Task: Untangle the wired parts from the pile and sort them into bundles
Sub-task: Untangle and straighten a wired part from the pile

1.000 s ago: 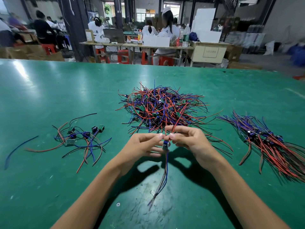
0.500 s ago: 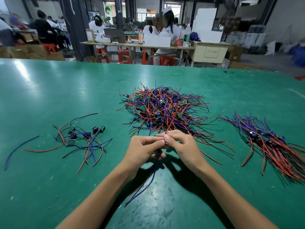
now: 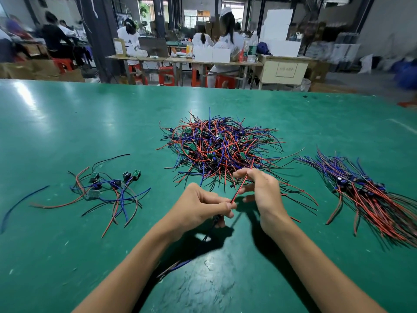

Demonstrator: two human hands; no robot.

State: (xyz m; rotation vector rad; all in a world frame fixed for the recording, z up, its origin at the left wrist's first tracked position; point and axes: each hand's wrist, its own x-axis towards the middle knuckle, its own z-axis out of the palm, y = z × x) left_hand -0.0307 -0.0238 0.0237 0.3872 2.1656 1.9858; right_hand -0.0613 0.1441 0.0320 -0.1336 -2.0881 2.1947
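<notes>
A tangled pile of red, blue and black wired parts [image 3: 222, 146] lies mid-table. Just in front of it my left hand [image 3: 198, 206] grips one wired part, whose blue and black leads trail down under my forearm. A red wire [image 3: 240, 188] of that part stretches up to my right hand [image 3: 259, 186], which pinches it between thumb and fingers. An aligned bundle of sorted parts [image 3: 370, 195] lies at the right. A small loose group of parts [image 3: 106, 188] lies at the left.
The green table [image 3: 67, 123] stretches wide around the piles. One loose blue wire [image 3: 20, 204] lies at the far left. Beyond the far edge, people sit at workbenches with boxes and red stools.
My hands have drawn apart. The right hand has pulled a red wire up and to the right, while the left hand has lowered with the part, its leads swinging left under my forearm.
</notes>
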